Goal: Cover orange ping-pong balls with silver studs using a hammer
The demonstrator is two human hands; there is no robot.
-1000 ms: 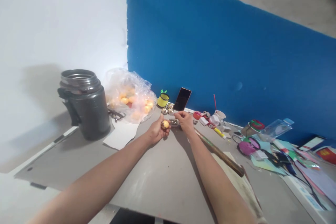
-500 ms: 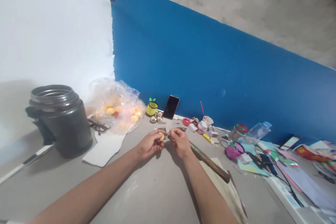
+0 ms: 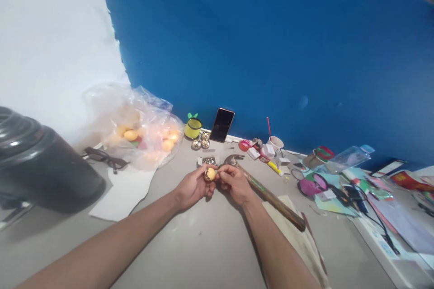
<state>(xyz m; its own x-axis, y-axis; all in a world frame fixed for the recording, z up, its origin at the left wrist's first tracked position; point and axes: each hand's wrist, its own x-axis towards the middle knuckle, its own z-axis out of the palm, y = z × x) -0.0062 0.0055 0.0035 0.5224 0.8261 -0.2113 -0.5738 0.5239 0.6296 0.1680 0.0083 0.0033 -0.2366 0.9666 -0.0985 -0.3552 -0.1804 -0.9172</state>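
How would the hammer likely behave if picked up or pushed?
The hammer would probably feel head-heavy: the claw head looks metal, the handle wooden. It should stay stiff, given that long, straight handle. It seems unlikely to roll far, since the head juts out sideways.

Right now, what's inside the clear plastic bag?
Inside the clear plastic bag: several yellow-orange rounded pieces and a reddish patch. Crumpled, hazy film and the nearer pieces cover the rest; no exact count possible.
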